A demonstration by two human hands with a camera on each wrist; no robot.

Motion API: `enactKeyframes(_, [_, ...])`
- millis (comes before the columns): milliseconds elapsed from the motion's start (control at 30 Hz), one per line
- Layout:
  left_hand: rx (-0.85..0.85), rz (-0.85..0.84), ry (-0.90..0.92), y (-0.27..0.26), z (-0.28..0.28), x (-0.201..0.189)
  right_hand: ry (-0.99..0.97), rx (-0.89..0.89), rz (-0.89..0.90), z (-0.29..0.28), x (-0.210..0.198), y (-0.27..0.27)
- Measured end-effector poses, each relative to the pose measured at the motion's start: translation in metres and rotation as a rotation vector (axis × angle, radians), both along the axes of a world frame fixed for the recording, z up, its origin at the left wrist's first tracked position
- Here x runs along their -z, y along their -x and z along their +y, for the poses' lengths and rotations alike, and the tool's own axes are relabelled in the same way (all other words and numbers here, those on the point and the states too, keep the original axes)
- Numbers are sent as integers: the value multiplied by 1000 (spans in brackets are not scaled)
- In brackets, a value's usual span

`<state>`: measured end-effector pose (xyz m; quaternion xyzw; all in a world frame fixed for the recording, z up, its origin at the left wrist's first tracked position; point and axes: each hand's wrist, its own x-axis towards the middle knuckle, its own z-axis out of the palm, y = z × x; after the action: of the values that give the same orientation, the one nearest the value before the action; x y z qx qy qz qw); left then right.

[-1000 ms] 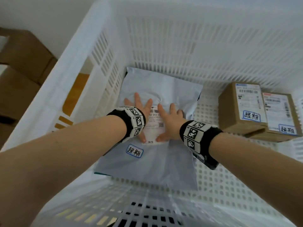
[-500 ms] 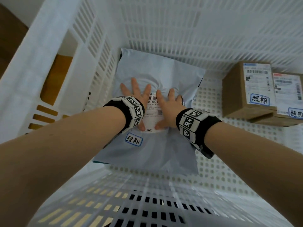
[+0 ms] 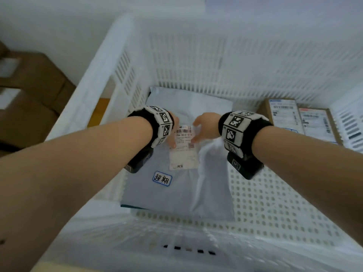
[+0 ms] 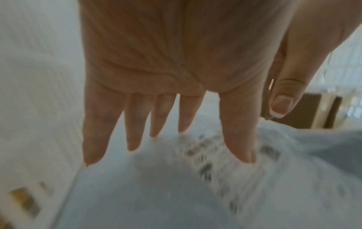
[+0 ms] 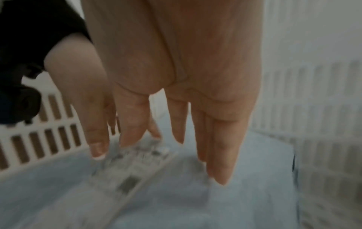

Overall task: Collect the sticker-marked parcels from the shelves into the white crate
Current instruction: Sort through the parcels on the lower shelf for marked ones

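A grey mailer bag with a white shipping label and a blue-edged sticker lies flat on the floor of the white crate, against its left wall. My left hand and right hand hover just above the label, fingers straight and pointing down, holding nothing. The left wrist view shows the left hand's fingers spread over the bag. In the right wrist view the right hand's fingers hang over the bag.
Two brown cardboard boxes with labels stand at the crate's right wall. The slotted crate walls rise on all sides. Brown cartons sit outside the crate to the left.
Both hands have lifted off the mailer bag, where they lay flat on the label before. The head view has pulled back, so the crate shows from higher up.
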<state>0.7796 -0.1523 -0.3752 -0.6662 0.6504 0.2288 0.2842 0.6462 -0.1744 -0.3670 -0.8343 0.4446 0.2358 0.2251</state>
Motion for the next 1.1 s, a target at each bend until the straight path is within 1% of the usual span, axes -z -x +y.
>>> enactKeyframes(67, [21, -19, 73, 3, -5, -17, 22, 27, -11, 1, -32, 4])
enactKeyframes(133, [31, -5, 167, 10, -10, -38, 8, 112, -81, 1, -60, 10])
enactKeyframes(200, [65, 48, 265, 17, -13, -63, -5, 238, -192, 4, -84, 15])
enactKeyframes(300, [123, 136, 391, 29, -8, -107, 35, 406, -354, 14, -118, 27])
enactKeyframes(400, [157, 231, 469, 45, 4, -149, 96, 540, -502, 27, -152, 45])
enactKeyframes(533, [178, 367, 576, 70, 21, -191, 174, 672, -693, 52, -187, 66])
enactKeyframes(700, [207, 423, 654, 103, 50, -224, 260, 760, -852, 86, -220, 100])
enactKeyframes(833, [230, 512, 674, 134, 80, -245, 335, 822, -932, 122, -239, 140])
enactKeyframes(1000, [288, 617, 696, 206, 125, -263, 431, 893, -974, 184, -252, 214])
enactKeyframes(1100, [386, 624, 704, 261, 164, -271, 469, 956, -990, 230, -255, 269])
